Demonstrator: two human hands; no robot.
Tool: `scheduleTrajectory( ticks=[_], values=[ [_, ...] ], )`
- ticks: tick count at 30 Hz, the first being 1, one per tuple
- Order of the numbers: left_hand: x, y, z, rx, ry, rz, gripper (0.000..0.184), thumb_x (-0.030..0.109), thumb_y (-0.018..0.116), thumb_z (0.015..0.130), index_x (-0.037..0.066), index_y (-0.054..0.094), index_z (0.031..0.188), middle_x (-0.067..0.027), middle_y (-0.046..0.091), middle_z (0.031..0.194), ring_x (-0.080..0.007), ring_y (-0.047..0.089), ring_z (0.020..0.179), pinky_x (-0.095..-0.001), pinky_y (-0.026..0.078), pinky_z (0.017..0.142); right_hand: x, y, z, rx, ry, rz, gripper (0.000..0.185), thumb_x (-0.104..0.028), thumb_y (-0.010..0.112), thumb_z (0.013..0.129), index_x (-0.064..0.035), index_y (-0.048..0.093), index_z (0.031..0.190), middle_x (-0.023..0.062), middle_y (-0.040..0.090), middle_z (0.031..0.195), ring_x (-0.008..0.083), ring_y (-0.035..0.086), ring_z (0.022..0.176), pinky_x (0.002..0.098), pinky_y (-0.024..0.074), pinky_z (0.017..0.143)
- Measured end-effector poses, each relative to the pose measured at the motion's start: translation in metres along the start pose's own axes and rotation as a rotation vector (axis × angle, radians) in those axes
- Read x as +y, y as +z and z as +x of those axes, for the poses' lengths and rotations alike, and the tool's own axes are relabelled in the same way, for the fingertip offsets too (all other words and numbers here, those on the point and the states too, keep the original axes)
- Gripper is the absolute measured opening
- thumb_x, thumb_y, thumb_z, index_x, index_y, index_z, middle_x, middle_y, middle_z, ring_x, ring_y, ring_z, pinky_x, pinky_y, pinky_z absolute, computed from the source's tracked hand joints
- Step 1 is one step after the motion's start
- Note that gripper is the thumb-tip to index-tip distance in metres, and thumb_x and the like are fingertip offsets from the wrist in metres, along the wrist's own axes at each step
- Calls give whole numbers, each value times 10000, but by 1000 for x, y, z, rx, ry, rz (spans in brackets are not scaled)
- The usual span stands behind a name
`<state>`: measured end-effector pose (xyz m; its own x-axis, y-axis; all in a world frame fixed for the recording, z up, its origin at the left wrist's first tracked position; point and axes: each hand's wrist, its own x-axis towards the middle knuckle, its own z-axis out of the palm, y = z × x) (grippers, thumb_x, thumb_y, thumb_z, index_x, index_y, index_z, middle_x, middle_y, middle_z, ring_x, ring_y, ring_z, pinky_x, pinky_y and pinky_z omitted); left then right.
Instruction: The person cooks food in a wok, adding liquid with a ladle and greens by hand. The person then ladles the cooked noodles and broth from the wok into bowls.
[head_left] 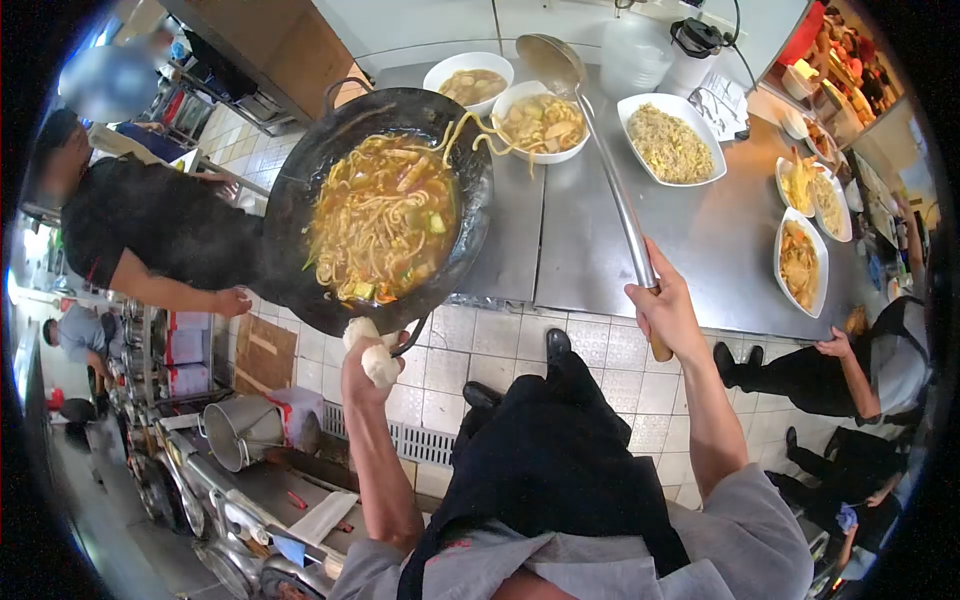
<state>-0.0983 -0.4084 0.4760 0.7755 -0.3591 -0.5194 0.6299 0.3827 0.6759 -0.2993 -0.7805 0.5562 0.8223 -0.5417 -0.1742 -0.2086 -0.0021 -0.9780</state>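
My left hand [369, 376] is closed on the near handle of a large black wok [474, 215], with a whitish cloth [377, 358] in its grip. Saucy noodles [380, 215] with vegetable pieces fill the middle of the wok, which is held up by the counter's left edge. A few noodles trail over its rim to a white bowl [562, 155] of noodles and broth. In my right hand [668, 300] is the wooden-ended handle of a long metal ladle [612, 180]. The ladle's bowl hangs near a second filled white bowl [433, 80], apart from the wok.
A steel counter [600, 240] carries a square dish of fried rice [672, 142] and several filled dishes, including an oval one [800, 268] at right. A person in black [165, 220] stands close left of the wok. Another person [880, 360] stands at right. A metal pot [240, 435] sits lower left.
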Motion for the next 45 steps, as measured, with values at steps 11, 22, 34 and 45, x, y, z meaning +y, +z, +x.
scheduleTrajectory(
  ticks=[11,22,34,45],
  values=[
    [2,2,-6,34,26,-35,362,90,522,755,45,504,1114,-185,620,1021,-315,670,849,-331,496,461,-33,11,-40,-152,73,410,694,-12,557,872,-96,258,1493,-8,444,613,73,397,367,219,342,321],
    [3,-1,-2,-19,25,-32,414,89,522,733,59,504,1145,-170,611,1077,-326,645,921,-338,453,518,-20,1,-34,-711,288,1641,561,-192,350,1015,-112,102,1513,23,437,661,69,424,368,235,378,287],
    [-5,4,-3,26,95,-92,390,89,502,746,59,509,1135,-171,615,1050,-341,651,890,-335,450,502,-12,6,-21,-661,281,1609,502,-247,302,1037,-126,171,1506,6,412,648,75,406,360,253,402,294],
    [-6,11,-8,24,89,-105,373,92,509,758,70,511,1131,-166,622,1050,-331,649,853,-334,454,491,-3,7,-14,-671,375,1541,479,-233,355,1027,-161,245,1487,-6,406,621,66,364,345,252,351,270]
  ],
)
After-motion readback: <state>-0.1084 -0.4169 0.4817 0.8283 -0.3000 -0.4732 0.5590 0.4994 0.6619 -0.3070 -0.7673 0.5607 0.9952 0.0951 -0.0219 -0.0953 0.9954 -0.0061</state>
